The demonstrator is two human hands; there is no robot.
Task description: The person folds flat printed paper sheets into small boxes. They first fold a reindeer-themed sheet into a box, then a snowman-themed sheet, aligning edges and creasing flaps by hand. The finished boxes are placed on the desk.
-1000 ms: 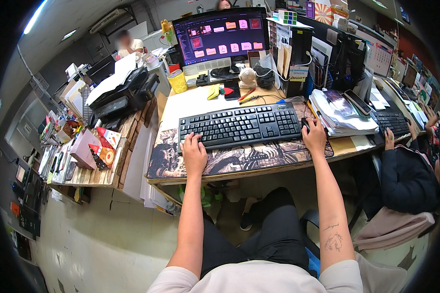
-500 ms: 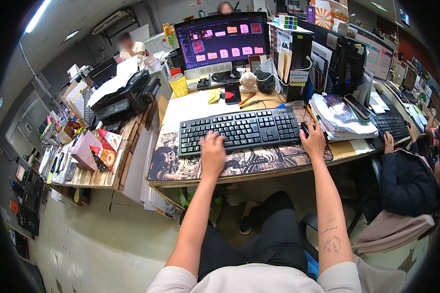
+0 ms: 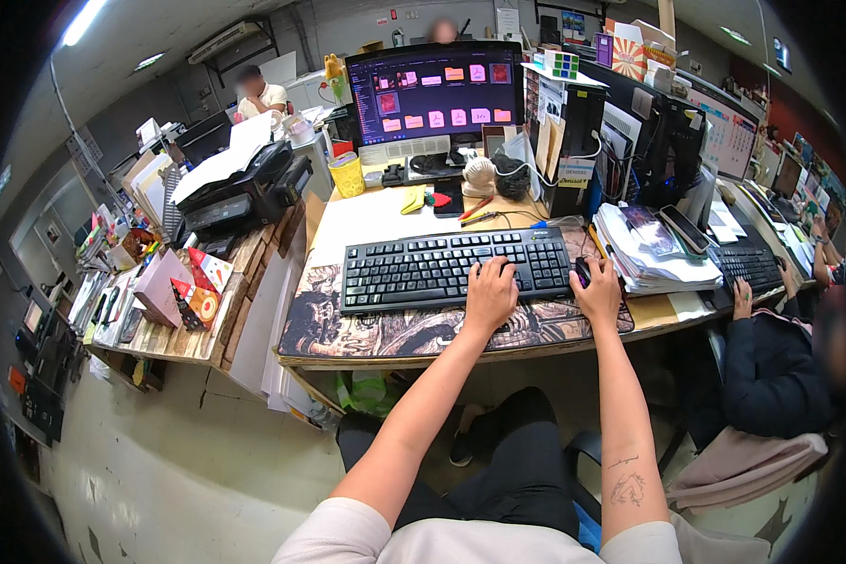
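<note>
A black computer keyboard [image 3: 395, 273] lies on a dark-patterned desk mat [image 3: 385, 331]. My left hand [image 3: 492, 296] rests over the right part of its letter keys, fingers bent but spread, holding nothing. To the right of the keyboard my right hand [image 3: 598, 293] is wrapped round a dark computer mouse [image 3: 582, 271], most of which is hidden under the palm and fingers. Behind the keyboard stands a monitor [image 3: 432, 94], showing rows of pink and orange file icons on a dark screen.
Right of the mouse sits a stack of papers [image 3: 649, 258] with a phone [image 3: 684, 230] on top. A yellow cup [image 3: 347, 175] and a ball of white cord [image 3: 478, 175] stand near the monitor. Left is a black printer [image 3: 240, 193]. A co-worker [image 3: 775, 367] types at the right.
My left hand has moved right along the keyboard, from the left-hand letter keys to near the right end of the letter block. My right hand stays on the mouse. The view shifts slightly.
</note>
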